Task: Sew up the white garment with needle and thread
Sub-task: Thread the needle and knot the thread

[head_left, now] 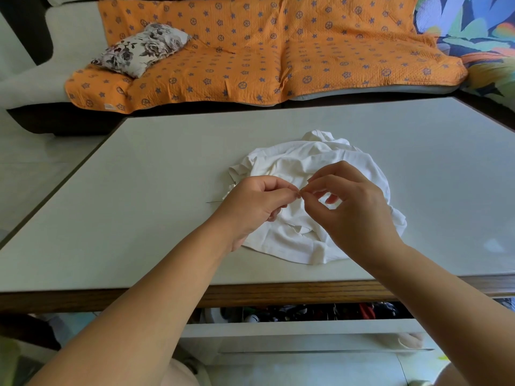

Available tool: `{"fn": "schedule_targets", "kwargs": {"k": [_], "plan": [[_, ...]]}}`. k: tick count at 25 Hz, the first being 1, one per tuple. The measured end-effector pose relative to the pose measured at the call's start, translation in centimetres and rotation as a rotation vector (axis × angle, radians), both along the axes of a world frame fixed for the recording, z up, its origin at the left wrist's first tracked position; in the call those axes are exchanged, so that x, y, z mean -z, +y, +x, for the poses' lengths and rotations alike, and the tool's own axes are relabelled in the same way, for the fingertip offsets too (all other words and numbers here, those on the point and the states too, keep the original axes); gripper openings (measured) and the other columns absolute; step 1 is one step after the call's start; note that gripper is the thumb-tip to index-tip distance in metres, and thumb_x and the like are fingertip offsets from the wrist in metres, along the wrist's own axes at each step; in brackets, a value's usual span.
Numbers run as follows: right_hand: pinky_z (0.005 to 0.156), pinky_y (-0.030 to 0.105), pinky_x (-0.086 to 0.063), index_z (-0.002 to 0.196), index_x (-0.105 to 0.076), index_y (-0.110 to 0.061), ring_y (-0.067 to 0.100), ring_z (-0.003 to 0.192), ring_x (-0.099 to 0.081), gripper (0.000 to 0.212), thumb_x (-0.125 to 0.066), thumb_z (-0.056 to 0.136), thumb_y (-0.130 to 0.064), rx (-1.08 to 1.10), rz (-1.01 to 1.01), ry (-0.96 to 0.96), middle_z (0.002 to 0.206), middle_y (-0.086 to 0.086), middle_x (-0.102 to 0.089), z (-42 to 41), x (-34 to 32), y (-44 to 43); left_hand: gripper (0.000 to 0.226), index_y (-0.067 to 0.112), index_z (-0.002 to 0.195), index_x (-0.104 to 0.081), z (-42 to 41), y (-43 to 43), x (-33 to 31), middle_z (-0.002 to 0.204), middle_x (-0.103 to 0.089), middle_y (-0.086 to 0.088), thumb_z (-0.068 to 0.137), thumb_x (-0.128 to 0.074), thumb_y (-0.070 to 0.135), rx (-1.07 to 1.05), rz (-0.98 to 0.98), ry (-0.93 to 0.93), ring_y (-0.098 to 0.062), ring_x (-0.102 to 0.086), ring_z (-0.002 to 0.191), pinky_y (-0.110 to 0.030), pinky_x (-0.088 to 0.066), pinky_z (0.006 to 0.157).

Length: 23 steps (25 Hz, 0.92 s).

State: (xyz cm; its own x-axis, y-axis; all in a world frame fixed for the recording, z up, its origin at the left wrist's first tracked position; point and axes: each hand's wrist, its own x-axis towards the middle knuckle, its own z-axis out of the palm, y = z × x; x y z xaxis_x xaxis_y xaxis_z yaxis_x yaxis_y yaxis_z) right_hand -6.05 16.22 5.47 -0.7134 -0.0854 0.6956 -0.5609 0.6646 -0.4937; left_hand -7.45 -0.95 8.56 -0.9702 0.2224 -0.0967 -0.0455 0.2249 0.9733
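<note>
Pinching what is likely thread, too fine to make out, left hand (pixel 250 206) and right hand (pixel 355 208) meet above the crumpled white garment (pixel 303 158). Sewing itself seems unstarted.

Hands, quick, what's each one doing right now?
Left hand: pinching something too fine to see, probably thread.
Right hand: pinching too, likely the same thread.

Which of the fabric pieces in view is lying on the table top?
The crumpled plain white garment, on the pale grey table. The orange star-patterned cover and the grey floral cushion lie on the sofa beyond it.
</note>
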Motion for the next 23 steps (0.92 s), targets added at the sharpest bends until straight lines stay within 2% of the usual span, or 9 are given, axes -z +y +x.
{"fn": "schedule_targets", "kwargs": {"k": [7,10,17,23], "plan": [[0.063,0.013,-0.05,0.082,-0.077,-0.01,0.004,0.07,-0.059,0.002,-0.076,0.08,-0.01,-0.009,0.029,0.037,0.09,-0.001,-0.066,-0.1,0.0,0.1,0.012,0.015,0.094,-0.076,0.0,0.1,-0.1,0.051,-0.054,0.02,0.088,-0.07,0.024,-0.038,-0.084,0.037,0.002,-0.045,0.049,-0.025,-0.041,0.065],[0.061,0.021,-0.053,0.082,-0.077,-0.009,0.007,0.07,-0.061,0.002,-0.076,0.08,-0.01,-0.01,0.042,0.066,0.089,0.0,-0.066,-0.1,-0.1,0.1,0.013,0.013,0.095,-0.075,0.0,0.2,-0.4,0.049,-0.055,0.024,0.088,-0.07,0.023,-0.049,-0.099,0.041,0.007,-0.049,0.047,-0.023,-0.039,0.065],[0.059,0.025,-0.055,0.082,-0.078,-0.01,0.007,0.069,-0.061,0.008,-0.071,0.082,-0.015,-0.002,0.038,0.081,0.088,-0.001,-0.066,-0.3,-0.2,0.2,0.015,0.01,0.099,-0.075,0.1,0.3,-0.7,0.043,-0.051,0.024,0.088,-0.07,0.018,-0.064,-0.086,0.039,0.01,-0.049,0.044,-0.007,-0.033,0.051],[0.06,0.026,-0.055,0.085,-0.079,-0.014,0.014,0.067,-0.064,0.01,-0.07,0.083,-0.018,-0.021,0.043,0.044,0.089,-0.001,-0.067,-0.4,-0.4,0.4,0.015,0.007,0.098,-0.075,0.3,0.5,-1.0,0.041,-0.05,0.024,0.087,-0.071,0.017,-0.071,-0.093,0.049,0.012,-0.048,0.041,-0.002,-0.033,0.045]]}}
